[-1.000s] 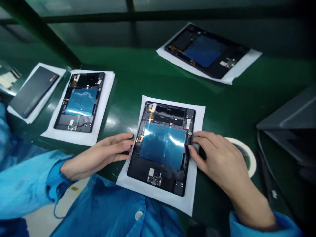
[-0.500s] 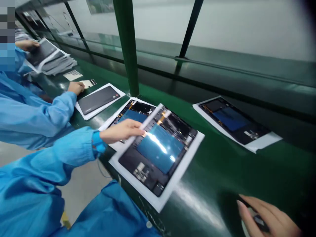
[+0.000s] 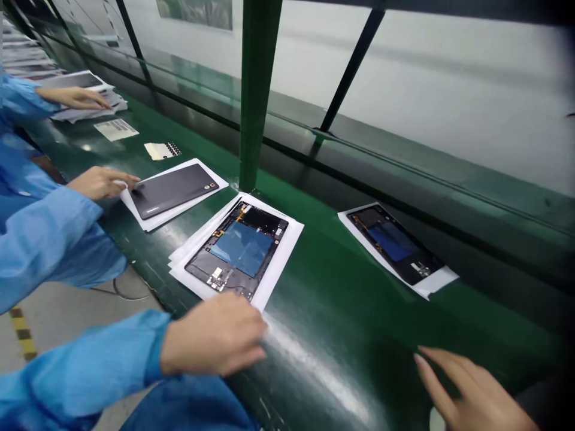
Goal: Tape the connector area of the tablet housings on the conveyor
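Open tablet: a black tablet rear housing with a blue foil panel (image 3: 236, 251) lies flat, inner side up, on a stack of white paper sheets (image 3: 281, 266), mid-frame on a glossy green conveyor belt (image 3: 359, 323).

Handling: it looks light and stiff, but the exposed flex strips and foil seem fragile; the outer frame edges or the paper beneath seem the safest hold.

Left hand: the left hand (image 3: 211, 335) is open and holds nothing, at the near corner of the sheets, well apart from the right hand.

Right hand: the right hand (image 3: 471, 389) is open with spread fingers, empty, low over the belt at near right.

Change: the housing and its sheet no longer tilt under the left hand; they now lie flat.

Around: a second open tablet housing (image 3: 395, 245) lies far right; a co-worker's hand (image 3: 99, 182) touches a closed dark grey tablet (image 3: 173, 190) at left.
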{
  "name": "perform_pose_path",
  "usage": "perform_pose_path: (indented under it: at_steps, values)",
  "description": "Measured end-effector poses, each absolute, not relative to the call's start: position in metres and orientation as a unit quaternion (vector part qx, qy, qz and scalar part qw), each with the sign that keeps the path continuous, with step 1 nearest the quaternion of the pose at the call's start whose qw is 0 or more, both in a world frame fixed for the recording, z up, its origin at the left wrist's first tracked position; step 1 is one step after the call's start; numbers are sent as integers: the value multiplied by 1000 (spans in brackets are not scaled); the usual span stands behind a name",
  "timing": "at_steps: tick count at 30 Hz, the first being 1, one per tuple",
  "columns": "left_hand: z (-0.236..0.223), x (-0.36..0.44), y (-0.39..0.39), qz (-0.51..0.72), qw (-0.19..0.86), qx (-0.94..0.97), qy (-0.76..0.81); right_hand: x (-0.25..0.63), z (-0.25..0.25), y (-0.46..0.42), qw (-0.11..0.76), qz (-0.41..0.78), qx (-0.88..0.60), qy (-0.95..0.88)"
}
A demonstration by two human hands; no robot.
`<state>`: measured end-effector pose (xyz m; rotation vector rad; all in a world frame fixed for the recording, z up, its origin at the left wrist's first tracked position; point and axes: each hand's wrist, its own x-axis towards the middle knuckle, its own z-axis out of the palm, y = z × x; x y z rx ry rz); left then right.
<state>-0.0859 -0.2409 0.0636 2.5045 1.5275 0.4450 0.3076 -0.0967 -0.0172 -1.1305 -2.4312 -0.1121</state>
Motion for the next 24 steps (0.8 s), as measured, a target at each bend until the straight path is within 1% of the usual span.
perform_pose_path:
  at_steps: [2,4,6,8,14,19,21,24]
  values:
    - [35,-37,-242,151,91,895,409,283,-2,-64,154,-70,-432,-886]
    - [9,6,-234,163,97,921,342,258,7,-27,38,-85,-485,-870]
    - [-9,35,-223,168,81,923,336,236,8,6,-90,-74,-531,-839]
    - [-18,49,-213,172,73,922,339,219,5,30,-147,-66,-541,-826]
    - [-17,42,-209,176,101,917,343,196,-5,52,-193,-74,-559,-803]
    - [-21,43,-206,154,122,918,343,184,2,53,-206,-82,-575,-787]
    - [-24,44,-201,148,152,906,366,176,11,52,-204,-85,-569,-792]
    - [-21,40,-191,196,257,832,452,166,32,40,-190,-97,-558,-802]
